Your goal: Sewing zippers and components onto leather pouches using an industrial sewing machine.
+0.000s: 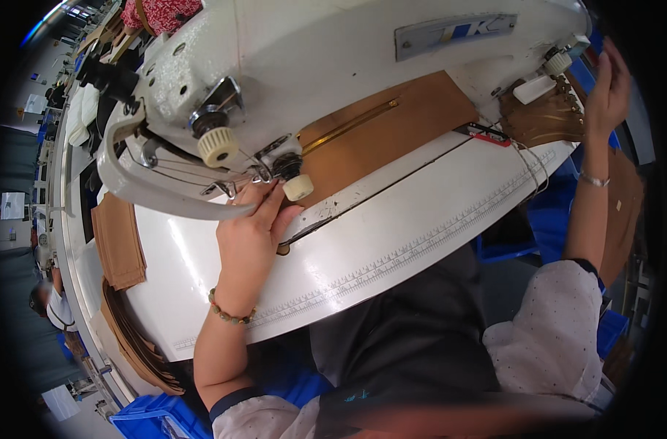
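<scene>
Under the arm of the white sewing machine (pixel 333 58), toward one o'clock, a flat brown piece (pixel 429 110) with a gold zip (pixel 348 130) lies on the worktop (pixel 392 241). At nine o'clock, the left hand (pixel 247 238) has its fingers tucked in by the machine's needle end; I can't tell if they grip the piece. The right hand (pixel 608 95), at two o'clock, is up with straight fingers, holding nothing I can see. I think the needle could prick those close fingers. With no hand on its far end, the piece might twist and make stitches crooked. It's long, running from eight o'clock to two, far end pointing to two, and the zip slants likewise.
</scene>
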Action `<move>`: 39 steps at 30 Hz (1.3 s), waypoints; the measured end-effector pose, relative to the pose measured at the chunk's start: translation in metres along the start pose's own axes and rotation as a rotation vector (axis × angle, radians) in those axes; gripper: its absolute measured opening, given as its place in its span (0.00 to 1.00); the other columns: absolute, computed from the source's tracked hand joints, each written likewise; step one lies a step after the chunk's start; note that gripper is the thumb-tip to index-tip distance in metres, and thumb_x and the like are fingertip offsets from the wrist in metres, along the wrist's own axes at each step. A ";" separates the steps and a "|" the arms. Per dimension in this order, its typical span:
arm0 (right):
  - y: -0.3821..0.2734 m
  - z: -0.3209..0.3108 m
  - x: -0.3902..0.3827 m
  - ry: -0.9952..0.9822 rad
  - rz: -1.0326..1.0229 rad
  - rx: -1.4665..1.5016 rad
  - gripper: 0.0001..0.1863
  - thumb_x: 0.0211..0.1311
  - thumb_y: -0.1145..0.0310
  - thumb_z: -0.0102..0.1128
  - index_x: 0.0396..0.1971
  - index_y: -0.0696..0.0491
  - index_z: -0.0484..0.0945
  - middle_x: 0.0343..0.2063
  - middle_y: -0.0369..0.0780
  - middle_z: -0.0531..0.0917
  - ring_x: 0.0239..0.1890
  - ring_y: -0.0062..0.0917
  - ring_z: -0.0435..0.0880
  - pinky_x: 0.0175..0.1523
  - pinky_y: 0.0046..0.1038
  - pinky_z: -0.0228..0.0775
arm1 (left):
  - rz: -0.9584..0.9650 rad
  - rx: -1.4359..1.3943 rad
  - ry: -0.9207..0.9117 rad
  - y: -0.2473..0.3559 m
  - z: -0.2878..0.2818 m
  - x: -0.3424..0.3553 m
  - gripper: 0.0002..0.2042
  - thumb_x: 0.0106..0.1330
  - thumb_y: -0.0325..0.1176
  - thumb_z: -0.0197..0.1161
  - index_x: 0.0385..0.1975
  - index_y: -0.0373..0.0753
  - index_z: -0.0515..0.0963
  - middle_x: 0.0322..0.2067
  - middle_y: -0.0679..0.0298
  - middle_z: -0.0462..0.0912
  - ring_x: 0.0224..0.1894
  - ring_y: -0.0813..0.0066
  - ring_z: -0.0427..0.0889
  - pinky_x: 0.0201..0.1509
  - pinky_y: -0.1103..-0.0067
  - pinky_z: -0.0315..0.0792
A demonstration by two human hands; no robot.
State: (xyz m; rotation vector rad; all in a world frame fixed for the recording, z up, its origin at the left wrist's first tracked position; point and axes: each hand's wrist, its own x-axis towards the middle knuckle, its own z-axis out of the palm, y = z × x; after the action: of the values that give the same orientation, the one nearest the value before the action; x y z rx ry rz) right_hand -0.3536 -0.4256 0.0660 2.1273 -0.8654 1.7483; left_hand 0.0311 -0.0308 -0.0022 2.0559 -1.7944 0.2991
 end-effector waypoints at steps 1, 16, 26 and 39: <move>-0.033 -0.004 -0.021 -0.024 -0.079 0.165 0.13 0.74 0.68 0.63 0.50 0.59 0.85 0.47 0.42 0.89 0.49 0.34 0.87 0.56 0.32 0.78 | -0.014 0.014 -0.026 0.000 0.000 -0.001 0.19 0.59 0.40 0.75 0.47 0.37 0.87 0.46 0.62 0.86 0.46 0.59 0.86 0.49 0.69 0.80; -0.214 -0.028 -0.033 -0.887 -0.666 0.553 0.15 0.52 0.70 0.65 0.43 0.53 0.83 0.29 0.34 0.87 0.34 0.27 0.89 0.38 0.27 0.81 | 0.162 0.055 -0.009 0.052 -0.028 -0.063 0.20 0.57 0.40 0.78 0.48 0.42 0.86 0.52 0.63 0.87 0.57 0.61 0.85 0.63 0.61 0.75; -0.272 -0.055 -0.128 -1.280 -0.918 0.517 0.42 0.59 0.58 0.70 0.73 0.51 0.65 0.75 0.45 0.64 0.76 0.40 0.63 0.77 0.53 0.54 | 0.109 0.029 0.106 0.085 -0.007 -0.110 0.15 0.58 0.37 0.75 0.42 0.37 0.87 0.47 0.58 0.88 0.53 0.59 0.87 0.60 0.65 0.80; -0.265 -0.049 -0.115 -1.697 0.380 1.366 0.29 0.81 0.61 0.41 0.71 0.67 0.63 0.68 0.59 0.71 0.73 0.49 0.68 0.80 0.41 0.47 | 0.038 -0.211 0.358 0.084 -0.006 -0.111 0.09 0.52 0.25 0.71 0.34 0.36 0.85 0.37 0.60 0.88 0.41 0.60 0.89 0.44 0.73 0.84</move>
State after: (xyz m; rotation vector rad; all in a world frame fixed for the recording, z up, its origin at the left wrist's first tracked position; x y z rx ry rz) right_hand -0.2485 -0.1567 0.0138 4.5283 -0.0079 -0.2846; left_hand -0.0680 0.0627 -0.0294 1.7005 -1.5748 0.4382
